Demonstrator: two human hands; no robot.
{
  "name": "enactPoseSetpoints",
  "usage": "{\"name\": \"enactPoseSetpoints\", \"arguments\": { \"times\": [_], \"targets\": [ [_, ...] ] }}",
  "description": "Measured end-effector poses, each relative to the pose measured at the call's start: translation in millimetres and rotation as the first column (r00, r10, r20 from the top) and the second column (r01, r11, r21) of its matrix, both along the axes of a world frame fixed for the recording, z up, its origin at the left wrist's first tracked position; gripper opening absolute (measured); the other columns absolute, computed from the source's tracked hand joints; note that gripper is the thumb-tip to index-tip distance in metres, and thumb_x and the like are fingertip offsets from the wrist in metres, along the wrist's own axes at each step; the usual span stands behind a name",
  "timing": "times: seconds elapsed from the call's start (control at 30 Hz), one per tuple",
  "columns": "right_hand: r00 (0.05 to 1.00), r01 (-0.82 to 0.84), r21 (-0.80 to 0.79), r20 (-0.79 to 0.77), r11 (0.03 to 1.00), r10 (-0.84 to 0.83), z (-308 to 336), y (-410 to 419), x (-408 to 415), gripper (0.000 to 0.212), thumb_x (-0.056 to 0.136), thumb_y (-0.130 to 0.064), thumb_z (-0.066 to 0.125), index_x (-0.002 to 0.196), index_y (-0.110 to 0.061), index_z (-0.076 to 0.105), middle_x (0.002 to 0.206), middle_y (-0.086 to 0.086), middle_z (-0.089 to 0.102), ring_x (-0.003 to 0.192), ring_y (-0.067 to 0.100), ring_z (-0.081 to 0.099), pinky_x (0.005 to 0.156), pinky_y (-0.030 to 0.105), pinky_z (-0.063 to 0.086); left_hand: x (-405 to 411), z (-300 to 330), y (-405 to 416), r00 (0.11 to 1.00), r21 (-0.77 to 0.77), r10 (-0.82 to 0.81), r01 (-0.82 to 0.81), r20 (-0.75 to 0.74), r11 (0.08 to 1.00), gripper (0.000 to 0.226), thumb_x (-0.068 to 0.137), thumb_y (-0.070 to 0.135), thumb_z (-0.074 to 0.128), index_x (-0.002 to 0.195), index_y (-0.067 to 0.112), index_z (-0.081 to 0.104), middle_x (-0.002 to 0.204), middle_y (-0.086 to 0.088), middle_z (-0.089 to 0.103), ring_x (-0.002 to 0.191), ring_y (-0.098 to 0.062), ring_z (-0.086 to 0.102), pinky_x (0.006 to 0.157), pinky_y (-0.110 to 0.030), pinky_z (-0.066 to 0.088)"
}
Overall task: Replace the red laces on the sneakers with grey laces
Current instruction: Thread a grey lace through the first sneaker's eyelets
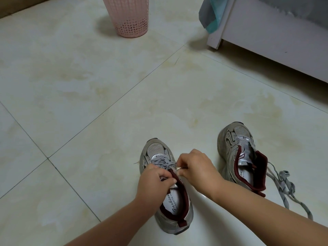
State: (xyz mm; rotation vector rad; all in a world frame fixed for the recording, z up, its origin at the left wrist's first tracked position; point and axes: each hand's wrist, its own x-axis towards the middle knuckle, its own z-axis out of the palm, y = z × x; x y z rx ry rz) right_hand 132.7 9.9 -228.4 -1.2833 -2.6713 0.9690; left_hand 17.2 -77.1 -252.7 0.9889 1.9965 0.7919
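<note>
Left hand [154, 176] gripping near sneaker [168, 201] at tongue; right hand [195, 167] pinching grey lace [165, 163] tip. Soft, limp lace; best held at stiff tip.

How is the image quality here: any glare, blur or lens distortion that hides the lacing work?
Head view: soft, dim indoor light; faint shadows beside the pink basket and under the white furniture. Tile lines bow from the wide-angle lens. A pale sheen on the floor sits between the forearms. Left hand and right hand are slightly soft; the grey lace detail is hard to read.
</note>
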Motion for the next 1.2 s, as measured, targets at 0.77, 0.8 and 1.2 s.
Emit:
{"name": "enactPoseSetpoints", "arguments": {
  "times": [0.77, 0.8, 1.2],
  "targets": [
    [0.905, 0.313, -0.261, 0.375, 0.913, -0.202, -15.6, -45.8, 3.0, 0.016, 0.095, -0.029, 0.033, 0.089, -0.015, 0.031, 0.108, 0.012, 0.059, 0.097, 0.032, 0.055, 0.068, 0.030, 0.033, -45.8, 74.2, 12.1, 0.855, -0.034, -0.323, 0.368, 0.405, 0.929, 0.023, 0.082, 0.003, 0.058, 0.063, 0.015, 0.051, 0.072, 0.002, 0.047, 0.067, -0.004, 0.046, 0.059, -0.007, 0.033],
    [0.906, 0.307, -0.262, 0.376, 0.915, -0.197, -14.2, -45.7, 2.7, 0.015, 0.096, -0.028, 0.033, 0.089, -0.015, 0.031, 0.108, 0.012, 0.059, 0.093, 0.031, 0.054, 0.068, 0.030, 0.033, -52.0, 81.2, 12.1, 0.848, -0.011, -0.309, 0.348, 0.431, 0.938, 0.019, 0.081, 0.004, 0.058, 0.066, 0.013, 0.051, 0.075, 0.003, 0.049, 0.066, 0.002, 0.049, 0.061, -0.005, 0.034],
    [0.901, 0.281, -0.376, -0.213, 0.883, -0.377, 11.1, -40.5, -5.5, 0.007, 0.087, -0.029, 0.057, 0.081, -0.028, 0.053, 0.050, -0.011, 0.045, 0.050, 0.003, 0.040, 0.053, 0.019, 0.030, -32.8, 71.2, 11.7, 0.926, 0.157, -0.235, 0.195, 0.297, 0.968, 0.017, 0.081, 0.011, 0.065, 0.071, 0.025, 0.064, 0.069, 0.009, 0.061, 0.066, 0.000, 0.055, 0.069, -0.014, 0.046]
  ]
}}
